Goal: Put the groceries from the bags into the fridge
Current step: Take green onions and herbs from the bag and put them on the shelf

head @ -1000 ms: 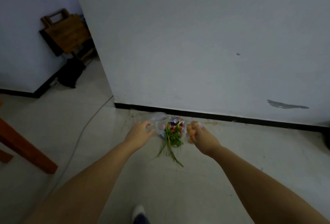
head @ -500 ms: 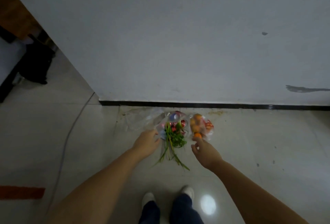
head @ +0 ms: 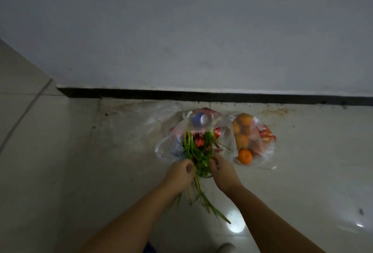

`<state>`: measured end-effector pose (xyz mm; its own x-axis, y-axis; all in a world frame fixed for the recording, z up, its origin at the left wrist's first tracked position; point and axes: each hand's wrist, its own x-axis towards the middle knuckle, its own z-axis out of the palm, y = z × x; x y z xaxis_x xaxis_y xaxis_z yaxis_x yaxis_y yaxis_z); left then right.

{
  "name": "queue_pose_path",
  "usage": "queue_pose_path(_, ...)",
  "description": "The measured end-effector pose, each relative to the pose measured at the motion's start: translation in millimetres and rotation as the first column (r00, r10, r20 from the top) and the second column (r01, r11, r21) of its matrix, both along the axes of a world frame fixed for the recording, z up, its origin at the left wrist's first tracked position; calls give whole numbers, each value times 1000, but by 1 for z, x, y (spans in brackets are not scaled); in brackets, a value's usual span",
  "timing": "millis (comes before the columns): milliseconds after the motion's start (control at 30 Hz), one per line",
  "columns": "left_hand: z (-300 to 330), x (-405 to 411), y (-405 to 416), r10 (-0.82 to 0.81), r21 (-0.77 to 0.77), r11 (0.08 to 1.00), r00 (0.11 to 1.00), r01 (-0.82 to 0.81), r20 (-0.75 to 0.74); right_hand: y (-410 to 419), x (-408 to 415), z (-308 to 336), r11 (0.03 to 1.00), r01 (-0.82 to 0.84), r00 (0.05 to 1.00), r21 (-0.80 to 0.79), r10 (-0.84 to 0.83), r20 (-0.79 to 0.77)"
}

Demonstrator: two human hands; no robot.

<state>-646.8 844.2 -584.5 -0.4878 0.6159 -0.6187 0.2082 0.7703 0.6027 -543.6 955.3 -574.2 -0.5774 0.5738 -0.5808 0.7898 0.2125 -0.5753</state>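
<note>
Two clear plastic bags lie on the tiled floor against the wall. The left bag [head: 167, 147] holds red and blue packets, and a bunch of green leafy stalks [head: 198, 156] pokes out of it toward me. The right bag [head: 266, 152] holds oranges [head: 244, 156] and something red. My left hand [head: 180, 174] grips the stalks from the left side. My right hand [head: 222, 169] pinches them from the right side, fingers curled into the leaves. The stalk ends trail on the floor between my forearms. No fridge is in view.
A grey wall with a black skirting strip [head: 141, 93] runs across just behind the bags. A flattened empty plastic bag [head: 137, 123] lies to the left of them. Glossy floor tiles surround the spot, and my shoe tip [head: 227, 247] shows at the bottom.
I have bent lower and closer to the bags. Both hands moved inward from either side and took hold of the green stalks.
</note>
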Motion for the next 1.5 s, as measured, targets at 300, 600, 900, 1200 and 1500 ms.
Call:
queue_pose_path(300, -178, -89, 97, 258, 21, 965, 936, -260, -240, 85, -100, -173, 997, 30, 997, 76, -25, -72)
queue_pose_path(600, -204, -105, 112, 365, -59, 926, 923, -373, -122, 64, -128, -199, 955, -295, 952, -41, 298, 77)
queue_pose_path(900, -218, -115, 103, 528, 133, 828, 837, -545, 144, 80, -127, -206, 966, -146, 989, -215, 151, 5)
queue_pose_path(1200, -198, -105, 91, 556, 15, 767, 676, -642, 484, 90, -114, -202, 859, 275, 912, -432, -375, -164)
queue_pose_path(1500, -81, -3, 43, 691, -135, 662, 530, -737, 491, 23, -41, -98, 695, 647, 704, -313, -703, -106)
